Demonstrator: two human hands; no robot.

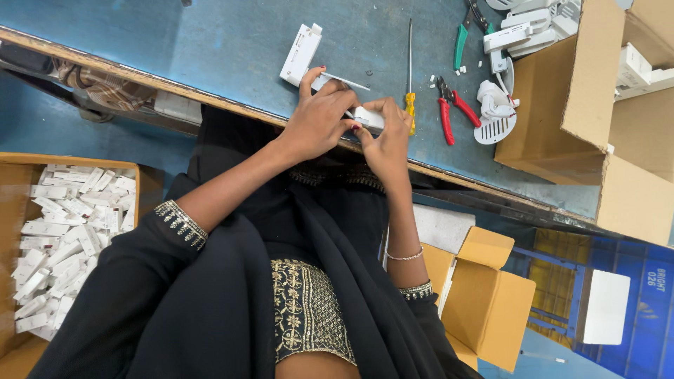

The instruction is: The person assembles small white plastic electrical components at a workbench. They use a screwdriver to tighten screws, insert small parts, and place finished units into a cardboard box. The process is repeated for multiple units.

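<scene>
Holding a small white plastic part (pixel 368 116) between both hands, the person works right at the near edge of the blue table (pixel 232 49). The left hand (pixel 317 119) curls over the part from one side, its fingers (pixel 335 90) bent and closed on it, the index finger stretched out toward a thin white strip (pixel 344 81) lying on the table. The right hand (pixel 387 137) pinches the part from the other side, thumb and fingertips tight on it, so the piece sits squeezed between the two sets of fingers. Just beside the right hand lies a yellow-handled screwdriver (pixel 410 67), then red-handled pliers (pixel 449 112). A white housing (pixel 300 55) lies beyond the left hand. A cardboard box of white parts (pixel 67 238) stands by the person's left side.
</scene>
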